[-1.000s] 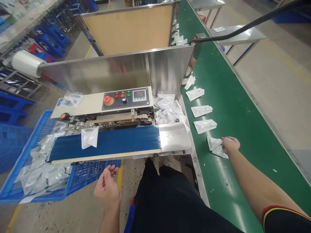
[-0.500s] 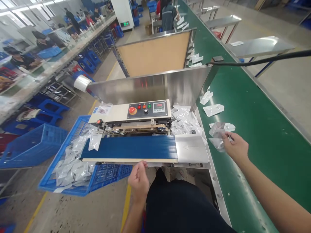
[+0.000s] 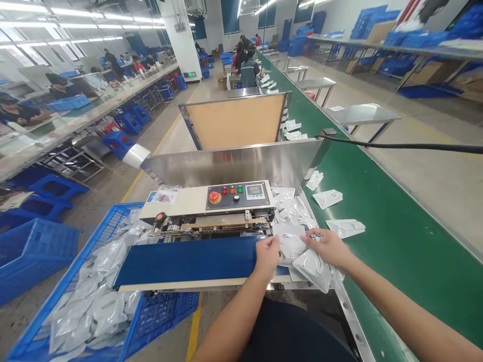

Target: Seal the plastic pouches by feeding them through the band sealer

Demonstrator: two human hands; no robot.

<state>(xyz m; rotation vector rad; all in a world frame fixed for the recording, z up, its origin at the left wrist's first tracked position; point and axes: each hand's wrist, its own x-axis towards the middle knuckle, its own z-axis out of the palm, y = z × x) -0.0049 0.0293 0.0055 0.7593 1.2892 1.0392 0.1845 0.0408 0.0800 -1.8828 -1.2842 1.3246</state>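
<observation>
My left hand [image 3: 267, 256] pinches the left edge of a small white plastic pouch [image 3: 290, 240] over the right end of the blue belt [image 3: 188, 261]. The pouch's right side is between the fingertips of my right hand [image 3: 326, 246]. A second pouch [image 3: 314, 269] lies slanted just below my right hand; whether those fingers also grip it I cannot tell. Directly behind the belt stands a band sealing machine [image 3: 181, 198] with a red stop button and a lit display. More pouches [image 3: 292, 206] are heaped behind my hands, beside the machine's right end.
Several pouches [image 3: 328, 199] lie on the green conveyor [image 3: 392, 236] at right. A blue basket [image 3: 130, 329] full of pouches stands below the belt's left end. A metal panel [image 3: 226, 163] rises behind the machine, and a black cable [image 3: 400, 146] crosses the conveyor. People sit at benches farther back.
My right hand has brought pouches from the green conveyor to the blue belt's right end. My left hand has moved right onto a pouch. The pouch at the belt's left end is gone. The view tilted up.
</observation>
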